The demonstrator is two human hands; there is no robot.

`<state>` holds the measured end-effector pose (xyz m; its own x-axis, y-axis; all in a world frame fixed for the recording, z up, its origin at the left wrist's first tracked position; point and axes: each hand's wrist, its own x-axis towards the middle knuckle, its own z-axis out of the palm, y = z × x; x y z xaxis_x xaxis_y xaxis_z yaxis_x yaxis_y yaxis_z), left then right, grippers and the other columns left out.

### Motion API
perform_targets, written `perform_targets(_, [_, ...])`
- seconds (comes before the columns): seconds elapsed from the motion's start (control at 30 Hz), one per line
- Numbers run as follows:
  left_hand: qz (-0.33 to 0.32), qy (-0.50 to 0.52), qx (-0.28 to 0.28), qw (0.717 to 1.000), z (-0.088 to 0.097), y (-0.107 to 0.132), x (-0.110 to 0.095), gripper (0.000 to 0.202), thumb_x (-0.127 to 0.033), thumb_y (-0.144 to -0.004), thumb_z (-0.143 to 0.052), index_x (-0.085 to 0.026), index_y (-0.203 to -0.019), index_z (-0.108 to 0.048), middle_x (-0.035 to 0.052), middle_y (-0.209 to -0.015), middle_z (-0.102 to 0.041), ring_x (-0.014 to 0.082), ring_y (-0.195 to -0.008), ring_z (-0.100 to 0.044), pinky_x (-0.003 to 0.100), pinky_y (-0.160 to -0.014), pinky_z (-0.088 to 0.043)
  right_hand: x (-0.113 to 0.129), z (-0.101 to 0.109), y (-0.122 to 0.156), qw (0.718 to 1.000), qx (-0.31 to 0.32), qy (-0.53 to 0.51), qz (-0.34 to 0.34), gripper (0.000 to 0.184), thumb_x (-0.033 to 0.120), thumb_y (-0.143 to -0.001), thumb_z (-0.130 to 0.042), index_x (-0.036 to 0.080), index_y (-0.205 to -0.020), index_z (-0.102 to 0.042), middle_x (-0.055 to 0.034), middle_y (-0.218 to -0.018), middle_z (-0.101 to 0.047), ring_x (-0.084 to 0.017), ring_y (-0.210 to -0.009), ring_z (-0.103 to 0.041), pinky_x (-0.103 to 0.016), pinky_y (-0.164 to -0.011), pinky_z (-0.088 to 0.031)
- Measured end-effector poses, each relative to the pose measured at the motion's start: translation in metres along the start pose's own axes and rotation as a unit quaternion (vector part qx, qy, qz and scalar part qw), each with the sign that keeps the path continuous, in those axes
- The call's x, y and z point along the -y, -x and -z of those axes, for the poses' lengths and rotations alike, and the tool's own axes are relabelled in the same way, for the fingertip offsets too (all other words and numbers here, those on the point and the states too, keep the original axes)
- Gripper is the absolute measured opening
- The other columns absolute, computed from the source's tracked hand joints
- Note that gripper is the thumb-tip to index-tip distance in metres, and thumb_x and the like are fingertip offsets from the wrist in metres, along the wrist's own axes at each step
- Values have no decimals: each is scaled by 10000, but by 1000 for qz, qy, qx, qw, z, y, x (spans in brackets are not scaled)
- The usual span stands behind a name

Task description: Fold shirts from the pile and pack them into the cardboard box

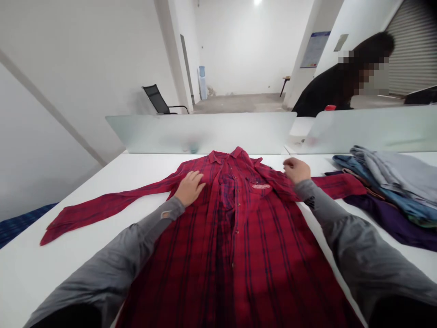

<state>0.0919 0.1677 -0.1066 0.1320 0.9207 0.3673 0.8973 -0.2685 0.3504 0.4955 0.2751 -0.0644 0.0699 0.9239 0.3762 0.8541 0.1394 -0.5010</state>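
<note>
A red plaid button-up shirt (259, 228) lies spread front side up on the white table, collar toward the far edge. Its front is partly unbuttoned or gaping, and an oval patch sits on the chest pocket. My left hand (189, 187) rests on the chest near the left-side shoulder, its fingers stretched out and apart. Over the sleeve on the right is my right hand (297, 171), with fingers curled in close to the shoulder seam. Whether cloth is pinched in those fingers is hidden. The left-side sleeve reaches out flat across the table.
A pile of folded clothes (392, 182), grey, denim and purple, lies at the right, touching the shirt's cuff. Frosted divider panels (211, 132) line the table's (112, 182) far edge. Behind them a person (341, 77) in black leans over. A black chair (157, 98) stands beyond.
</note>
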Motion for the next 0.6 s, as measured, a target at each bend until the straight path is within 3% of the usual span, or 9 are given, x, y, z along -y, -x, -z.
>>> perform_targets(0.07, [0, -107, -1, 994, 5, 15, 21, 447, -390, -956, -351, -177, -1316, -508, 116, -1432, -460, 272, -1377, -328, 480, -1139, -283, -38, 19, 21, 991, -3, 135, 5, 314, 262, -818, -485, 142, -1028, -685, -134, -1027, -684, -272, -957, -628, -379, -857, -465])
perform_targets(0.2, [121, -203, 49, 970, 8, 18, 57, 523, -462, -955, -315, -280, -1437, -403, 70, -1517, -369, 348, -1381, -303, 574, -1079, -313, -76, 18, 48, 981, 64, 179, 34, 387, 384, -824, -579, 188, -1148, -657, -126, -1193, -622, -252, -1016, -613, -331, -869, -462])
perform_targets(0.3, [197, -218, 91, 952, 5, 12, 66, 569, -534, -936, -330, -330, -1467, -356, 68, -1539, -334, 436, -1358, -311, 666, -1035, -286, -85, 11, 42, 977, 61, 204, -2, 271, 238, -863, -513, 173, -1063, -685, -144, -1106, -637, -238, -948, -632, -319, -816, -461])
perform_targets(0.47, [217, -237, 97, 942, -3, 9, 65, 589, -572, -937, -292, -368, -1490, -283, 48, -1571, -267, 455, -1374, -270, 671, -1054, -240, -99, 36, 11, 963, -59, 232, -123, 374, 93, -850, -395, -9, -1147, -598, -318, -1151, -531, -318, -961, -615, -390, -755, -450])
perform_targets(0.53, [214, -243, 95, 942, -4, 10, 65, 589, -574, -939, -286, -369, -1490, -281, 50, -1570, -268, 454, -1375, -268, 672, -1052, -240, -96, 42, 2, 961, -92, 232, -121, 386, 112, -861, -377, -5, -1161, -589, -321, -1203, -500, -349, -1058, -563, -414, -797, -441])
perform_targets(0.6, [213, -247, 91, 941, -5, 10, 66, 589, -576, -940, -283, -367, -1490, -283, 49, -1571, -265, 455, -1376, -264, 674, -1053, -237, -83, 35, -7, 968, -99, 219, -68, 387, 164, -888, -371, 37, -1178, -594, -273, -1254, -499, -338, -1127, -518, -412, -865, -426])
